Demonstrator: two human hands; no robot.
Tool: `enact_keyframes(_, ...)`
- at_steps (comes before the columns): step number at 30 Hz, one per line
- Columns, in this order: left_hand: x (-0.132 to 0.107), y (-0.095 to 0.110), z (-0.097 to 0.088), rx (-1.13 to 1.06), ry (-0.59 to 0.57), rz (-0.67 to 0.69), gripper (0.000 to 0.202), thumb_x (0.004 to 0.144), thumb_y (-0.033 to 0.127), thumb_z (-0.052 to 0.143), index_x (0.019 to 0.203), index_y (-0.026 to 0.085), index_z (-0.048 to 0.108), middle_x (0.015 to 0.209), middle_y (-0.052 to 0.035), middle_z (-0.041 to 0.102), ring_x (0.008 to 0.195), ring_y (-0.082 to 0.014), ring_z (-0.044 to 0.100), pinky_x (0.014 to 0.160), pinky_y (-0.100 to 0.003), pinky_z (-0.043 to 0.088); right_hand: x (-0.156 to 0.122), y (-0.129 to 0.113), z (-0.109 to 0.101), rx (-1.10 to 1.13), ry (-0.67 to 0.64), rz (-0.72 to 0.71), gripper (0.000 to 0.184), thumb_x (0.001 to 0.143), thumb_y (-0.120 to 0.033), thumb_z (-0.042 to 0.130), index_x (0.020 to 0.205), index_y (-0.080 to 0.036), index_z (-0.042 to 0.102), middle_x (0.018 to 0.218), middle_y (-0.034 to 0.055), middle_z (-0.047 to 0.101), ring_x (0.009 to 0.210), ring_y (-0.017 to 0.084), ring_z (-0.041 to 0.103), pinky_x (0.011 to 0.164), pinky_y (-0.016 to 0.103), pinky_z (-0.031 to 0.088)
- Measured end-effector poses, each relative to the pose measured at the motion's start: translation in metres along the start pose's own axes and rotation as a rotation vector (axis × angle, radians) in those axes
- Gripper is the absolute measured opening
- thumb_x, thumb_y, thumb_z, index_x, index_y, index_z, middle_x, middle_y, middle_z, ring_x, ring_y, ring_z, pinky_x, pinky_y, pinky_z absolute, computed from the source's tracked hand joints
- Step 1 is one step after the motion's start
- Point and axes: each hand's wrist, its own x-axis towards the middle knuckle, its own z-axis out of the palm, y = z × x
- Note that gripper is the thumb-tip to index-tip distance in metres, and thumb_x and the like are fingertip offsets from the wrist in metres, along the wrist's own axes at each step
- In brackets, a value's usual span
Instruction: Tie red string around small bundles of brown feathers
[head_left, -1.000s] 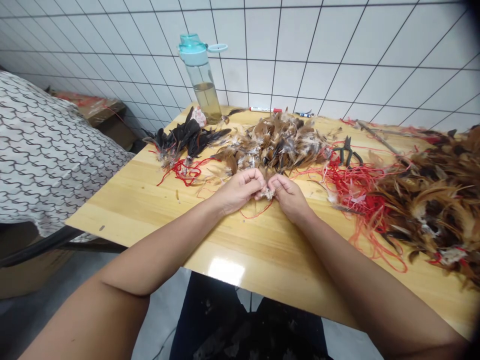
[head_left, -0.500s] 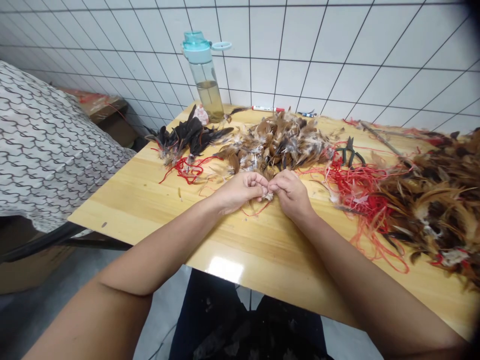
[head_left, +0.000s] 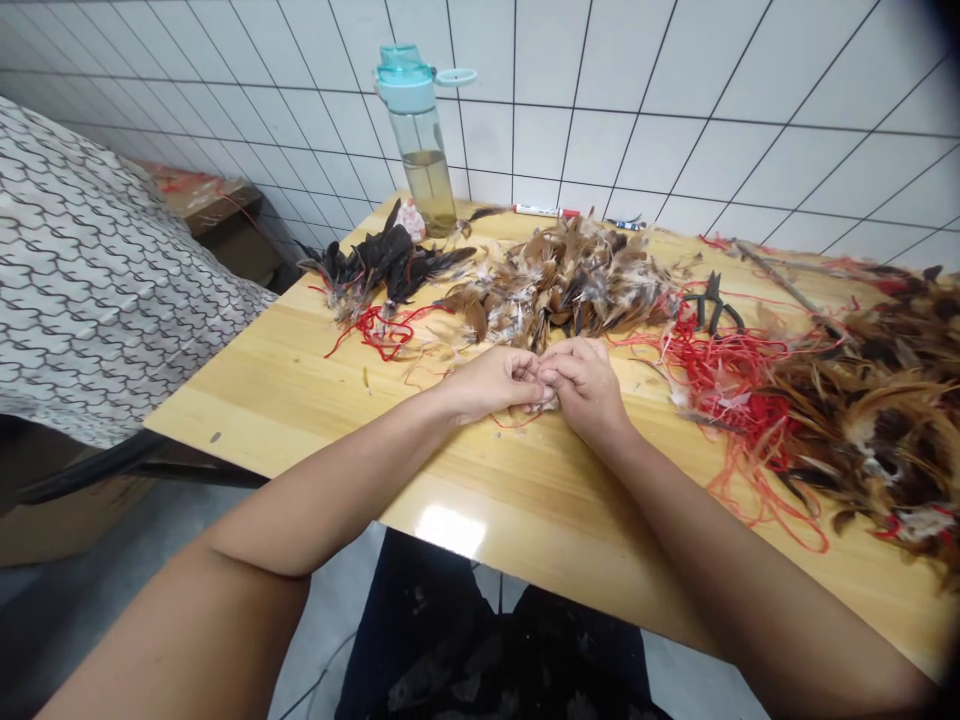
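Note:
My left hand [head_left: 501, 382] and my right hand [head_left: 583, 385] meet above the wooden table, fingertips pinched together. Between them is a small feather bundle [head_left: 552, 404], of which a whitish tuft shows below the fingers; the rest is mostly covered. A thin red string [head_left: 516, 426] curves out on the table under my left hand. Just beyond my fingers lies a pile of brown and white feathers [head_left: 577, 285]. Both hands are closed.
Black feathers [head_left: 386, 265] and red cord [head_left: 384, 335] lie left, near a water bottle [head_left: 430, 170]. Rightward are tangled red string [head_left: 724, 375], pliers [head_left: 711, 303], a stick [head_left: 784, 282] and a large brown feather heap [head_left: 885, 400]. Markers [head_left: 544, 211] lie by the tiled wall. Patterned cloth hangs left.
The view has shifted slightly, so the table items appear a little further right. My right fingers have closed over more of the whitish tuft, which shows less now. Both hands stay together.

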Motion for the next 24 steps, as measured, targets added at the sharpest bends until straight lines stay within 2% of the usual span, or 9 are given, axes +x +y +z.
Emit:
enact_keyframes(2, 0.001, -0.001, 0.001, 0.033, 0.032, 0.007, 0.018, 0.072, 0.016, 0.071, 0.068, 0.012, 0.054, 0.057, 0.0010, 0.060, 0.049, -0.0051, 0.053, 0.048, -0.017, 0.042, 0.000, 0.001, 0.003, 0.075, 0.019, 0.069, 0.022, 0.089, -0.028, 0.054, 0.073, -0.024, 0.067, 0.087, 0.0041, 0.065, 0.089, 0.021, 0.054, 0.087, 0.039, 0.039)
enact_keyframes(6, 0.004, -0.002, 0.002, 0.030, 0.099, 0.040, 0.015, 0.074, 0.015, 0.069, 0.067, 0.012, 0.055, 0.054, 0.0010, 0.058, 0.047, -0.0059, 0.052, 0.048, -0.018, 0.041, -0.004, 0.001, 0.008, 0.182, 0.129, 0.309, 0.015, 0.087, -0.032, 0.055, 0.077, -0.023, 0.062, 0.079, 0.0032, 0.063, 0.082, 0.020, 0.055, 0.079, 0.035, 0.042)
enact_keyframes(10, 0.006, 0.001, -0.001, -0.001, 0.197, 0.179, 0.011, 0.073, 0.015, 0.070, 0.071, 0.010, 0.061, 0.058, -0.0005, 0.061, 0.052, -0.0060, 0.055, 0.055, -0.019, 0.045, -0.007, -0.005, 0.006, 0.240, 0.174, 0.482, 0.021, 0.083, -0.040, 0.060, 0.074, -0.021, 0.058, 0.070, 0.0013, 0.061, 0.066, 0.016, 0.052, 0.065, 0.030, 0.041)
enact_keyframes(15, 0.006, 0.000, -0.005, 0.079, 0.240, 0.238, 0.013, 0.072, 0.019, 0.072, 0.075, 0.011, 0.062, 0.064, -0.0011, 0.063, 0.057, -0.0074, 0.057, 0.059, -0.020, 0.046, -0.004, -0.012, -0.003, 0.257, 0.049, 0.553, 0.030, 0.075, -0.048, 0.067, 0.069, -0.019, 0.063, 0.061, 0.0008, 0.061, 0.057, 0.014, 0.050, 0.056, 0.027, 0.037)
enact_keyframes(18, 0.006, -0.001, -0.006, 0.131, 0.238, 0.258, 0.014, 0.073, 0.021, 0.071, 0.076, 0.012, 0.062, 0.066, -0.0008, 0.063, 0.059, -0.0080, 0.057, 0.059, -0.020, 0.045, -0.001, -0.009, -0.007, 0.205, -0.072, 0.559, 0.025, 0.072, -0.045, 0.070, 0.074, -0.020, 0.069, 0.062, 0.0003, 0.063, 0.056, 0.014, 0.051, 0.054, 0.027, 0.036)
enact_keyframes(21, 0.006, -0.003, -0.005, 0.197, 0.207, 0.248, 0.013, 0.074, 0.022, 0.069, 0.077, 0.012, 0.062, 0.068, -0.0018, 0.064, 0.062, -0.0090, 0.058, 0.059, -0.020, 0.043, -0.002, -0.003, -0.007, 0.142, -0.188, 0.526, 0.020, 0.075, -0.040, 0.067, 0.068, -0.020, 0.069, 0.057, -0.0012, 0.059, 0.055, 0.013, 0.048, 0.054, 0.027, 0.035)
enact_keyframes(24, 0.006, -0.006, -0.004, 0.258, 0.222, 0.254, 0.009, 0.075, 0.020, 0.065, 0.078, 0.013, 0.060, 0.069, -0.0014, 0.064, 0.062, -0.0091, 0.057, 0.059, -0.020, 0.042, -0.004, 0.004, -0.002, 0.167, -0.186, 0.514, 0.023, 0.078, -0.037, 0.062, 0.063, -0.021, 0.065, 0.055, -0.0013, 0.056, 0.057, 0.014, 0.048, 0.056, 0.027, 0.036)
